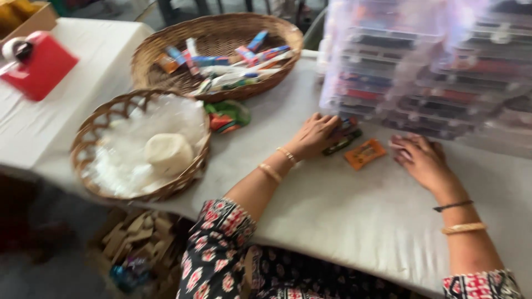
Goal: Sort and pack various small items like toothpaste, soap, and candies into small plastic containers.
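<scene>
- On the white table (343, 221), small wrapped packets lie close to the person, easy to reach.
- Left hand (316, 135) lies flat with fingers spread loose, resting on some dark packets (343, 138).
- Right hand (424, 160) lies open and flat, holding nothing, just beside an orange packet (364, 153).
- Clear stacked boxes (432, 72) stand right behind both hands.

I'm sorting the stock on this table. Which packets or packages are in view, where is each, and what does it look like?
Orange packet: flat, rectangular, on the white table between the hands.
Dark packets: slim, under the left hand.
Mixed packets: blue, red and white tubes and sachets in the large wicker basket.
Green-red packets: beside that basket.
Right hand: flat on the table.
</scene>
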